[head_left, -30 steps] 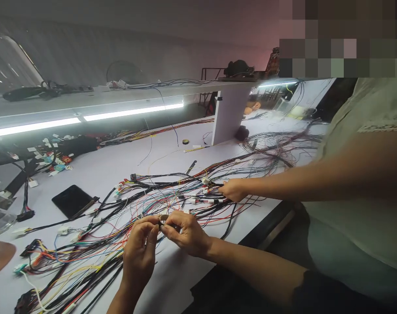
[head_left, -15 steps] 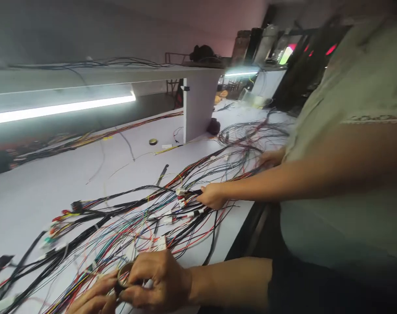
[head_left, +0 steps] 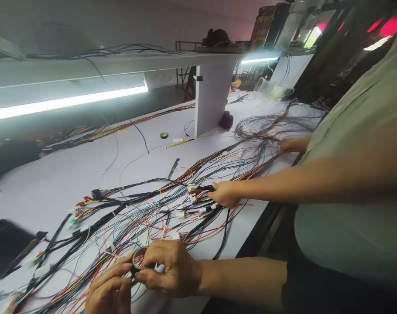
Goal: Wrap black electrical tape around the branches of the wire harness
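Note:
My right hand [head_left: 172,269] and my left hand [head_left: 109,291] meet at the bottom edge over a small roll of dark tape [head_left: 138,258]. Both pinch the roll, right fingers over its top, left fingertips at its side. Under them a many-coloured wire harness [head_left: 129,222] with white connectors spreads over the white bench [head_left: 48,183]. A co-worker at the right grips a bundle of the same harness with one hand [head_left: 225,194]. The co-worker's other hand [head_left: 288,144] rests on wires farther back.
A black flat pad [head_left: 5,246] lies at the left edge. Another tape roll [head_left: 163,135] and a white upright panel [head_left: 211,98] stand at the back, under a shelf with a light strip [head_left: 67,102]. Coiled wires [head_left: 260,128] lie far right. The bench edge runs diagonally at the right.
The view swung right and then partly back, so my hands sit lower in frame. They keep hold of the tape roll. The co-worker's near hand stays on the bundle.

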### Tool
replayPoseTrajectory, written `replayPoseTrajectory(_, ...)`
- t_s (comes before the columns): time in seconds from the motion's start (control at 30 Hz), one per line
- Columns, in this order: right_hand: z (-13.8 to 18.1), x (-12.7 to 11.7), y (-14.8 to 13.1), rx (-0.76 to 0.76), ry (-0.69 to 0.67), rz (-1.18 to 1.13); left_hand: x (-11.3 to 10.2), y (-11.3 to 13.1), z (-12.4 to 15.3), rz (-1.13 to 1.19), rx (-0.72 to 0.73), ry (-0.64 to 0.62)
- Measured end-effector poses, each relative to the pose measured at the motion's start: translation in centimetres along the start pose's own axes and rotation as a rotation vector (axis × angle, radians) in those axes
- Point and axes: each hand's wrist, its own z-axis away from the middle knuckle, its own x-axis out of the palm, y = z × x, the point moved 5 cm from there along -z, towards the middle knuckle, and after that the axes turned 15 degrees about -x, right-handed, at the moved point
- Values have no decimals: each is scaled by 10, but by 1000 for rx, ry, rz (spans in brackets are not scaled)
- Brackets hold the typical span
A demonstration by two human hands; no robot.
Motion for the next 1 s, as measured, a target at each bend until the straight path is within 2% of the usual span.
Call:
replayPoseTrajectory(0.13, 2, 2, 2, -5, 13, 11, -1, 6, 9, -9, -108, 77)
replayPoseTrajectory(0.27, -3, -3, -4, -4, 25, -3, -1, 17, 12, 66, -220, 46)
replayPoseTrajectory(0.33, -10, -10, -10, 10, -2, 19, -8, 28, 3, 94, -310, 33)
replayPoseTrajectory(0.43, -26, -26, -16, 20, -50, 86, -29, 32, -25, 107, -468, 121)
replayPoseTrajectory(0.5, -39, -37, -17, -2, -95, 162, -40, 22, -54, 43, -473, 146)
replayPoseTrajectory(0.57, -52, -47, -17, -31, -154, 274, -41, -1, -89, -182, -443, 93)
replayPoseTrajectory(0.63, -64, -53, -15, -39, -214, 394, -27, -35, -123, -472, -438, -87)
replayPoseTrajectory(0.67, -70, -54, -13, -37, -244, 446, -20, -51, -138, -537, -451, -142)
replayPoseTrajectory(0.77, -86, -54, -5, -17, -311, 577, -1, -85, -171, -663, -505, -224)
replayPoseTrajectory(0.87, -102, -50, 8, 12, -370, 685, 7, -94, -184, -736, -562, -226)
replayPoseTrajectory(1.0, -124, -46, 29, 47, -406, 778, 7, -92, -175, -792, -620, -209)
